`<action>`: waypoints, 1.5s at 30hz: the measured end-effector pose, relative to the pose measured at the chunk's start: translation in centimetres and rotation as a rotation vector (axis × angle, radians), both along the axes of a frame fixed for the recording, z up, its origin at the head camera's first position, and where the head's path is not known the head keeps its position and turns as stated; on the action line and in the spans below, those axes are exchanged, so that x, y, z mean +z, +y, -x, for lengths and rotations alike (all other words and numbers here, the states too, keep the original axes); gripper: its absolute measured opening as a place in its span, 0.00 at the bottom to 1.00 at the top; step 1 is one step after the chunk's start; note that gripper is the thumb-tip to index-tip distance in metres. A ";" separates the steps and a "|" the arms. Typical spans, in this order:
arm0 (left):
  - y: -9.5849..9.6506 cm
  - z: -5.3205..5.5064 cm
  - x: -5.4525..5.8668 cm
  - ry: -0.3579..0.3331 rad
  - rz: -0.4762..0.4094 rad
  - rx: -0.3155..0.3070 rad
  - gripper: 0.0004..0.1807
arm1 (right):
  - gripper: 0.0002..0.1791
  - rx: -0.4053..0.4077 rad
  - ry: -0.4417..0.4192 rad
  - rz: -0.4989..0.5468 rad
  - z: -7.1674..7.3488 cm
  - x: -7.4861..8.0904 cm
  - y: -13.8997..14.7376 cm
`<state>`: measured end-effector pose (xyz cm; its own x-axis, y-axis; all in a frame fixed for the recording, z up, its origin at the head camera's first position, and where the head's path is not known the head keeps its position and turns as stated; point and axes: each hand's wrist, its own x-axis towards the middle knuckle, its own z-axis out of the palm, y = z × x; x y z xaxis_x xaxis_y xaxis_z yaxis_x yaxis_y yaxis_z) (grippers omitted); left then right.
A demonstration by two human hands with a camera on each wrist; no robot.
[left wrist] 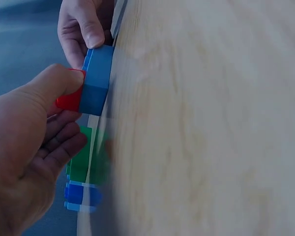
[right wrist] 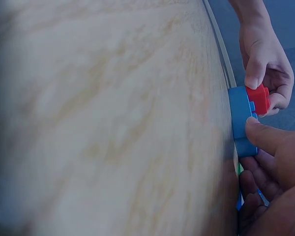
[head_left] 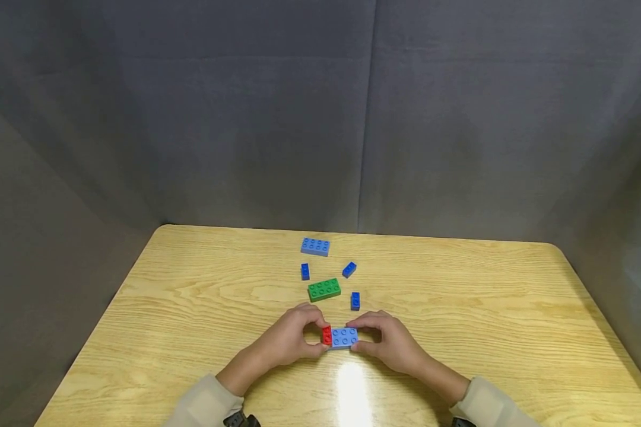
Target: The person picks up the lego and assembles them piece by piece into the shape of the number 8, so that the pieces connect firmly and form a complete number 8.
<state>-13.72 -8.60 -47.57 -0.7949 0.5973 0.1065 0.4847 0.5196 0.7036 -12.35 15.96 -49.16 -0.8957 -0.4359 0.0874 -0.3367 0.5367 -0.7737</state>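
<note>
Near the front of the table, a light blue brick lies with its studs up. A small red brick sits on its left end, across the studs. My left hand pinches the red brick between thumb and fingers; the left wrist view shows the thumb pressed to the side of the red brick. With thumb and fingertips my right hand grips the right end of the light blue brick. In the right wrist view, the red brick stands on the light blue brick.
Behind the hands lie a green brick and three small dark blue bricks, one at the right. Farther back is another light blue brick. A grey curtain rises behind the wooden table.
</note>
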 end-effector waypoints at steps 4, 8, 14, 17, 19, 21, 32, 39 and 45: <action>0.2 -0.1 0.2 -0.008 0.008 0.008 0.12 | 0.20 -0.005 0.006 -0.001 0.0 0.0 0.1; 0.3 -0.1 0.6 -0.061 0.024 0.002 0.12 | 0.20 -0.003 -0.001 -0.002 0.0 -0.2 0.1; 0.1 -0.1 0.6 -0.182 -0.021 0.002 0.14 | 0.20 0.001 0.000 0.001 0.0 -0.2 0.0; -0.1 -0.2 0.1 -0.217 -0.054 0.010 0.15 | 0.20 0.000 -0.012 0.007 0.0 -0.2 0.0; -0.2 -0.2 -0.2 -0.228 -0.083 0.015 0.16 | 0.20 0.001 -0.019 0.012 0.0 -0.2 0.0; -0.3 -0.3 -0.5 -0.245 -0.116 0.020 0.17 | 0.20 0.001 -0.025 0.018 -0.1 -0.3 0.0; -0.1 -0.3 -0.6 -0.295 -0.157 0.063 0.17 | 0.20 -0.003 -0.024 0.031 0.0 -0.5 0.0; 0.1 -0.3 -0.9 -0.264 -0.131 0.080 0.15 | 0.20 -0.007 -0.023 0.039 -0.1 -0.2 0.0; 0.2 -0.2 -0.9 -0.265 -0.108 0.082 0.14 | 0.20 0.002 -0.014 0.045 -0.1 -0.2 0.0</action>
